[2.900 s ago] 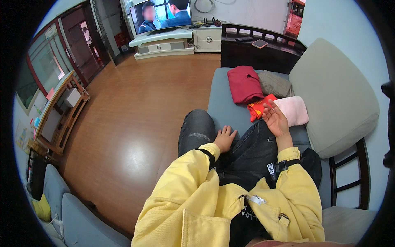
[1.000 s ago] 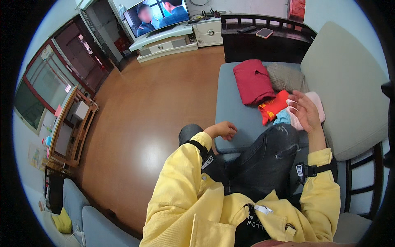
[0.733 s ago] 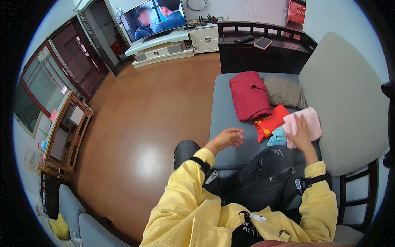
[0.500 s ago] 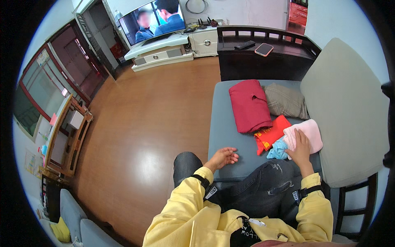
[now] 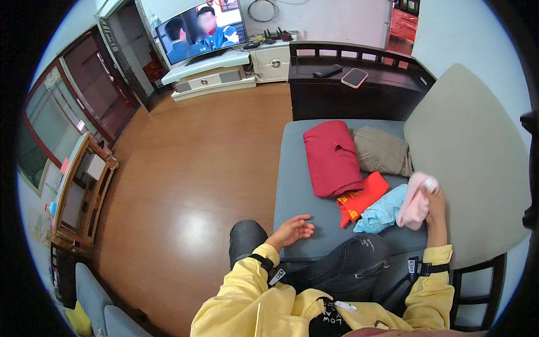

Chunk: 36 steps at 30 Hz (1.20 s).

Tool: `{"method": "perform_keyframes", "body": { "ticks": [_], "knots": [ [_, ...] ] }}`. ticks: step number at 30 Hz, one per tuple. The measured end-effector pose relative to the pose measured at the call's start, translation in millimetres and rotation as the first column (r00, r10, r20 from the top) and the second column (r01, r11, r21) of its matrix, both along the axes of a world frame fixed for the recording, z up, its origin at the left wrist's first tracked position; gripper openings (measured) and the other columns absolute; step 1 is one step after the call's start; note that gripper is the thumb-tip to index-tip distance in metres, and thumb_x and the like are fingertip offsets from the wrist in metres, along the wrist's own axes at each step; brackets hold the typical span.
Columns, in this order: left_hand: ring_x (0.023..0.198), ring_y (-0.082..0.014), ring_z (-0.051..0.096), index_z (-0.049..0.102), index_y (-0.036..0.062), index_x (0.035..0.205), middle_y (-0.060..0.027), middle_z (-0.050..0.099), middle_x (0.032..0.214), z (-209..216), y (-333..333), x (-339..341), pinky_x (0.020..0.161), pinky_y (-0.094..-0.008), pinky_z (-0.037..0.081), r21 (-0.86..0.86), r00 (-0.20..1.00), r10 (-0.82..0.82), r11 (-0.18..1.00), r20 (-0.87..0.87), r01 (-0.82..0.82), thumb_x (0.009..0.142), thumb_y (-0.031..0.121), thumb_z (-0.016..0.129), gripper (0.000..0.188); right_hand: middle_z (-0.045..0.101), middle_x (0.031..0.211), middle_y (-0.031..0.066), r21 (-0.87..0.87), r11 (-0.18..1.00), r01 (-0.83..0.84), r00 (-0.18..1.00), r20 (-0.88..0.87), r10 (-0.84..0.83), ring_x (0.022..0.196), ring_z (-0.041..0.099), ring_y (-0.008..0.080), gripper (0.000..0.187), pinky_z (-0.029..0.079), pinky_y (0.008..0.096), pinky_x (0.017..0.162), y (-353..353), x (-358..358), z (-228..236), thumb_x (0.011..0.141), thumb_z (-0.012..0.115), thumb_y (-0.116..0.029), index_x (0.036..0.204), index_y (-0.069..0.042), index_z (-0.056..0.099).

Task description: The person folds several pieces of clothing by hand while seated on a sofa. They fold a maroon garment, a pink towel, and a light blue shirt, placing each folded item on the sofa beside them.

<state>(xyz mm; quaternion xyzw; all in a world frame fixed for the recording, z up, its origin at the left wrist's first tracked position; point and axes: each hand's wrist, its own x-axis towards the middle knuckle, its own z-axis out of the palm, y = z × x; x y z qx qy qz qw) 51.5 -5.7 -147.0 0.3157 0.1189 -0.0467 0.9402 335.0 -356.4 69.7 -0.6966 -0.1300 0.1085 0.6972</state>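
Observation:
My right hand [image 5: 435, 205] grips a pink folded cloth [image 5: 414, 206], raised partly off the seat with its upper edge blurred. Just left of it lies a crumpled light blue cloth [image 5: 382, 211] on the grey sofa seat [image 5: 295, 168]. A red cloth with yellow print [image 5: 364, 197] is tucked against the blue one. Behind these, a folded dark red garment [image 5: 333, 160] rests beside a brown checked garment [image 5: 382, 150]. Over the near left part of the seat my left hand [image 5: 293, 231] hovers with fingers apart, holding nothing.
On the dark wooden side cabinet [image 5: 314, 92] lie a remote [image 5: 328, 71] and a phone [image 5: 355, 78]. The sofa's back cushion [image 5: 466, 163] rises on the right. A television [image 5: 202, 31] stands on a white cabinet [image 5: 213, 80] across the brown floor [image 5: 196, 163].
My right hand has lifted the pink cloth and shifted it right, uncovering more of the blue cloth. My left hand stays open near the same spot; the view has shifted slightly.

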Motion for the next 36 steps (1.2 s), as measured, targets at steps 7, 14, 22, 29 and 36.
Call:
{"method": "perform_keyframes", "body": {
  "ticks": [7,14,22,29,36],
  "knots": [
    [0.107,-0.0296,0.061,0.045,0.0081,0.134,-0.0177,0.059,0.122,37.3,-10.0,9.7,0.089,-0.0428,0.051,-0.02,0.995,0.074,0.997,0.063,-0.072,0.097,0.04,0.05,0.049,0.063,0.111,0.0108,0.762,0.596,-0.252,0.869,-0.093,0.487,0.103,0.062,0.0235,0.037,0.051,0.0384,0.091,134.4,-79.1,65.3,0.085,0.062,-0.017,0.119,-0.004,0.057],
    [0.109,-0.0312,0.059,0.053,0.0114,0.127,-0.0146,0.059,0.122,195.6,-4.5,-13.3,0.088,-0.0435,0.049,0.399,0.925,0.16,0.867,0.344,-0.298,0.089,0.041,0.054,0.048,0.066,0.105,0.0095,0.295,0.766,-0.571,0.75,-0.191,0.633,0.098,0.064,0.0217,0.041,0.05,0.0335,0.084,232.1,-148.3,-38.8,0.08,0.07,-0.016,0.116,-0.001,0.059],
    [0.107,-0.033,0.057,0.065,0.0156,0.115,-0.0109,0.062,0.116,250.5,-32.1,20.9,0.087,-0.0433,0.047,0.735,0.994,-0.027,-0.675,-0.104,0.059,0.083,0.031,0.056,0.037,0.042,0.139,0.022,-0.448,0.744,-0.496,0.669,0.348,0.656,0.126,0.045,0.0397,0.088,0.039,0.0434,0.104,219.3,-135.2,-55.7,0.066,0.077,-0.018,0.144,-0.012,0.036],
    [0.102,-0.0329,0.057,0.064,0.0106,0.111,-0.0152,0.063,0.107,164.9,-0.5,9.5,0.086,-0.041,0.043,0.728,0.998,0.067,-0.684,-0.004,0.049,0.087,0.044,0.052,0.042,0.029,0.149,0.0191,-0.625,0.646,-0.438,0.289,0.583,0.759,0.13,0.04,0.0398,0.096,0.036,0.0462,0.107,216.9,-144.0,-42.7,0.064,0.08,-0.017,0.147,-0.02,0.032],
    [0.119,-0.0227,0.05,0.052,0.0067,0.13,-0.0125,0.053,0.13,134.3,-15.0,-29.1,0.101,-0.0322,0.041,0.791,0.994,0.103,0.604,0.046,-0.099,0.094,0.021,0.05,0.039,0.056,0.125,0.0146,-0.559,0.412,-0.72,0.324,0.255,0.911,0.115,0.053,0.0358,0.07,0.042,0.0418,0.099,221.3,-144.1,-58.3,0.071,0.075,-0.014,0.136,-0.018,0.05]
  ]
}}
